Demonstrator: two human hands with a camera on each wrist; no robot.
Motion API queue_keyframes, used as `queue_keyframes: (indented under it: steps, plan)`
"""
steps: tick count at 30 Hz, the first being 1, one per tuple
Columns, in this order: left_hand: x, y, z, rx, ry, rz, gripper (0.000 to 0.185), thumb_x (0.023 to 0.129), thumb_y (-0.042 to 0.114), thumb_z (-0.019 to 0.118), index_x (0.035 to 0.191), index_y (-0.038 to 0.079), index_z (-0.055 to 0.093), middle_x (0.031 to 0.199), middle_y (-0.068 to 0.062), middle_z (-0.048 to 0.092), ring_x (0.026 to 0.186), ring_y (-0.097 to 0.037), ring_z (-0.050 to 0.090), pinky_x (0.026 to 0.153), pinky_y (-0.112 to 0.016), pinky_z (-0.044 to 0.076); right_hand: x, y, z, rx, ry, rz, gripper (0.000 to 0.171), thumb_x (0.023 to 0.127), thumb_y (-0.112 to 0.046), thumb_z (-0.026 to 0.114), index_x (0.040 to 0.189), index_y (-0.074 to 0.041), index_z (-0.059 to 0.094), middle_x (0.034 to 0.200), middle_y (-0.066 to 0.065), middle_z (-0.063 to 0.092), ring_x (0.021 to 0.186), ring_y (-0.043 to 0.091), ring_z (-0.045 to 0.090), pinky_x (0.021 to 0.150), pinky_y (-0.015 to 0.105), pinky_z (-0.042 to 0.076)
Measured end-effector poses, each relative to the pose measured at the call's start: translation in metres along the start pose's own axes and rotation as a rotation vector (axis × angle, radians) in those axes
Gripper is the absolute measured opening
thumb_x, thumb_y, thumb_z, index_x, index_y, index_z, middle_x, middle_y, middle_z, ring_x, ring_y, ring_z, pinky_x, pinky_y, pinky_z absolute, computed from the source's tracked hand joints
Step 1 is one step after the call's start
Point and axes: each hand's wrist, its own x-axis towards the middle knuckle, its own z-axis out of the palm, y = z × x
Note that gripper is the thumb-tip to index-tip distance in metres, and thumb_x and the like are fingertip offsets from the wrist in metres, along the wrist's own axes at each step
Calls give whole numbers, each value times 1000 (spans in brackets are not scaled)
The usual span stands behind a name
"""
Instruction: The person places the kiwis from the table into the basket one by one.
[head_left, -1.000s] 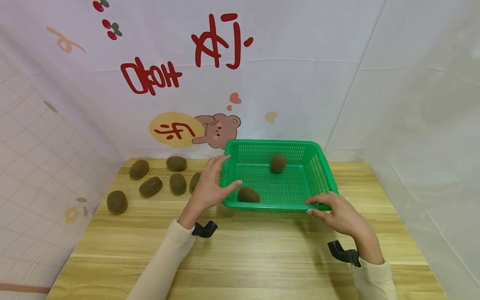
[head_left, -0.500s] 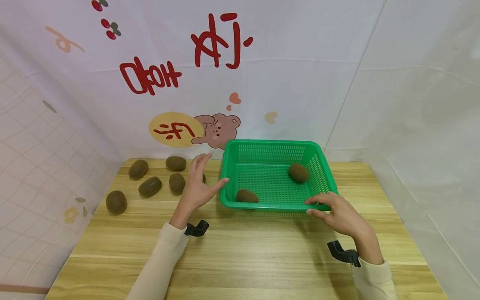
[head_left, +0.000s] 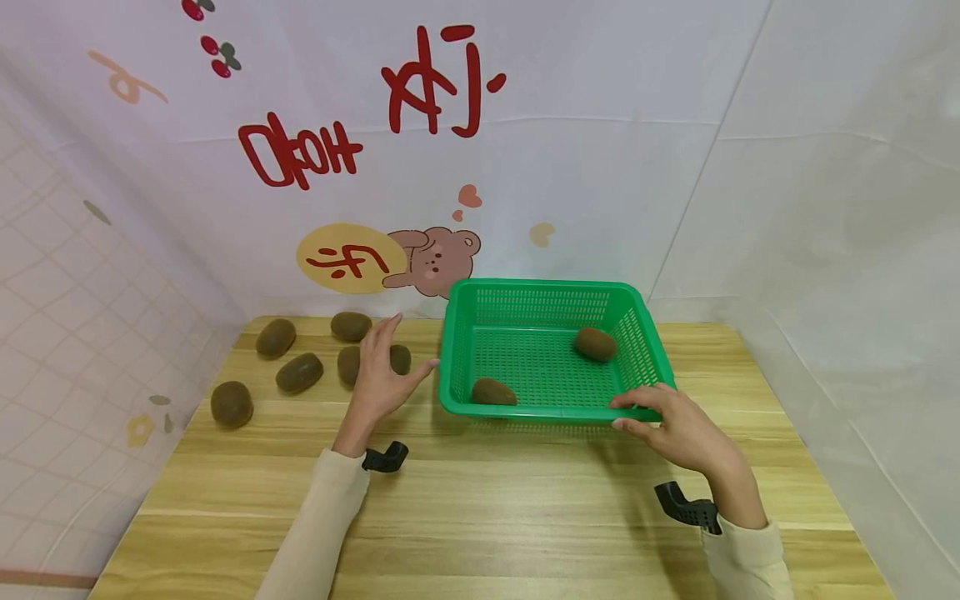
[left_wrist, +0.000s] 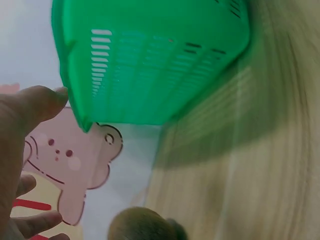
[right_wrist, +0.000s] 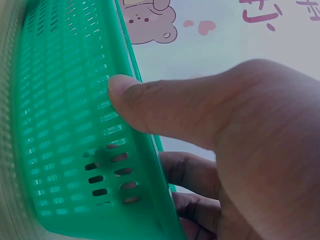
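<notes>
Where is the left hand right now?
In the head view, the left hand hovers left of the green basket, over the nearest table kiwis, fingers spread, holding nothing.

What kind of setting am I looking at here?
Probably a staged tabletop recording booth, not a real kitchen: a wooden table, a white cloth backdrop with a cartoon bear print, and a green basket.

left hand (head_left: 378, 379): drawn back from the green basket's (head_left: 551, 287) left rim, fingers spread, now over the kiwis (head_left: 352, 364) beside it | kiwi in basket (head_left: 596, 343): rolled from mid back wall toward the far right corner, settled beyond the right hand (head_left: 675, 429) | kiwi behind left hand (head_left: 401, 358): partly uncovered
</notes>
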Motion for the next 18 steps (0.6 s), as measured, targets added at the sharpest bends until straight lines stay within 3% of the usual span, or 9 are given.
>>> queue_keyframes:
  steps: [18]
  plan:
    - [-1,-25,9,-48,-37,-118,90,90,30,80,161,9,29,162,-24,29,150,-45,30,119,-65,32,1,2,1,11,1,7,21,92,-26,78,113,-28,76,106,-13,71,96,20,59,80,38,52]
